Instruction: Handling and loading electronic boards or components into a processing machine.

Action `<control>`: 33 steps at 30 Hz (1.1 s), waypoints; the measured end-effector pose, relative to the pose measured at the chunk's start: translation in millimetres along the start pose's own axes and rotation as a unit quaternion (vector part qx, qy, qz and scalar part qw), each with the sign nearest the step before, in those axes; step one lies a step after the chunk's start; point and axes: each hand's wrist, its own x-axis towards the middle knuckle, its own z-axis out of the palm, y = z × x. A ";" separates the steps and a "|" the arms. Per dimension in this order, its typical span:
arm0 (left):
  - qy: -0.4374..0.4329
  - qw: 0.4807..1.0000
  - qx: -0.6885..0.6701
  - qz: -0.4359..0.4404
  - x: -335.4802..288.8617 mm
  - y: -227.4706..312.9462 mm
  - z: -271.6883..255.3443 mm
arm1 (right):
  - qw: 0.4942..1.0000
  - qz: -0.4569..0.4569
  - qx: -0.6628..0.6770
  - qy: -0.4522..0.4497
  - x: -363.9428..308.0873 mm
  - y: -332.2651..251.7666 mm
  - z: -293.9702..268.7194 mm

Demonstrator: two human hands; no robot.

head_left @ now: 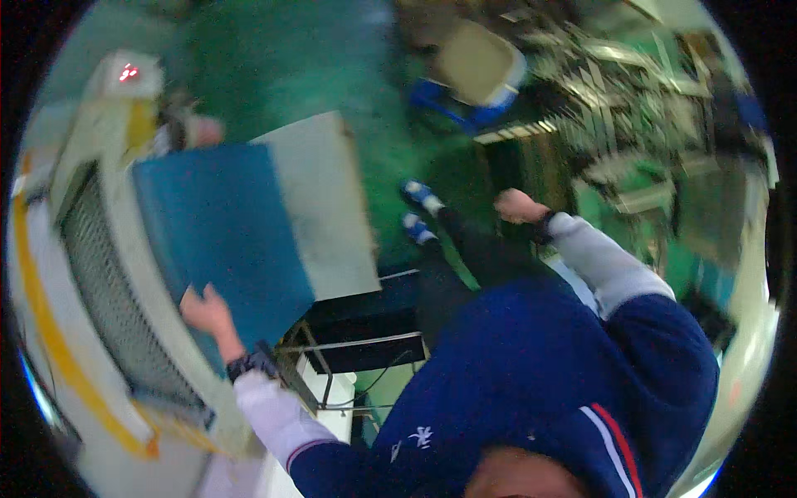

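The left hand (207, 311), thumb and fingers parted, is over the blue mat (228, 220) of a bench near its left edge; whether it touches is unclear. A pale panel (324, 207) adjoins the mat on the right. Left of it runs a dark mesh conveyor belt (112, 257) in a pale machine, with a red-lit display (127, 73) at the far end. The right hand (519, 206), loosely curled and blurred, is beyond the bench, above the green floor side, near cluttered metal racks (618, 91). Blue shoes (421, 195) stand on the green floor (282, 66).
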 end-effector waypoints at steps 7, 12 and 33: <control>0.026 0.998 0.050 0.017 -16.4 26.3 10.2 | 0.745 0.479 0.462 0.052 -75.5 -13.4 35.4; -0.042 0.995 0.082 -0.041 -3.4 21.1 12.6 | 0.805 0.477 0.327 0.136 -135.2 58.7 141.2; -0.729 0.595 -0.235 -0.244 -259.4 360.1 31.2 | 0.788 0.533 0.276 0.140 -186.3 341.4 231.4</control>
